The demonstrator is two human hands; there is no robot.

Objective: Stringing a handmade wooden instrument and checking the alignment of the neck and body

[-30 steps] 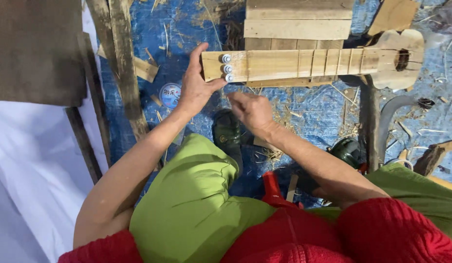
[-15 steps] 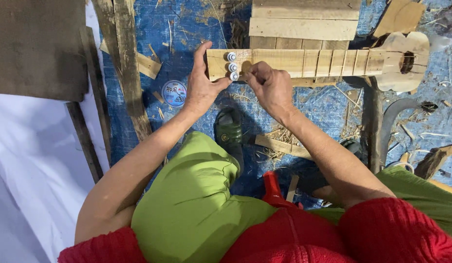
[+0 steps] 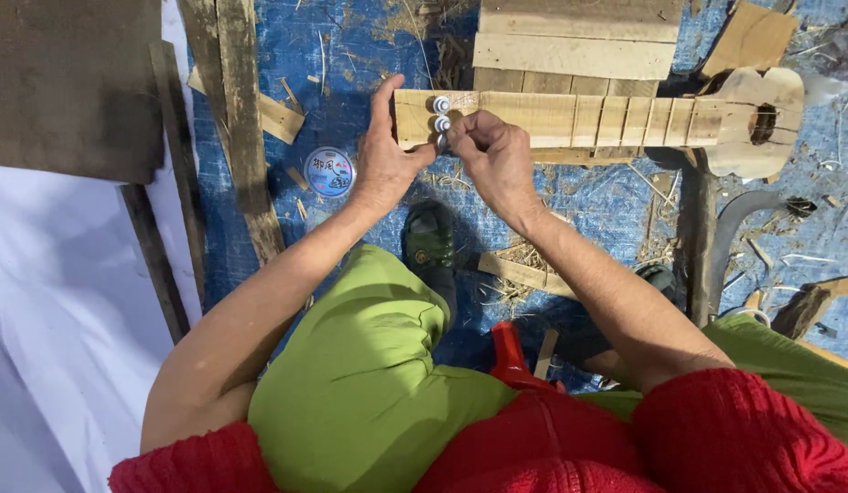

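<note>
A small unfinished wooden string instrument lies across the blue tarp, its headstock to the left and its body to the right. White tuning pegs stand on the headstock. My left hand holds the headstock end, thumb near the pegs. My right hand pinches at the lowest peg with fingertips closed. Whether a string is in the fingers I cannot tell.
A round spool of line lies on the blue tarp left of my hands. Wooden planks sit behind the instrument, slats to the left, a curved blade to the right. Wood scraps litter the ground.
My right hand rose from below the neck up to the pegs and closed its fingertips there. My left hand stayed on the headstock.
</note>
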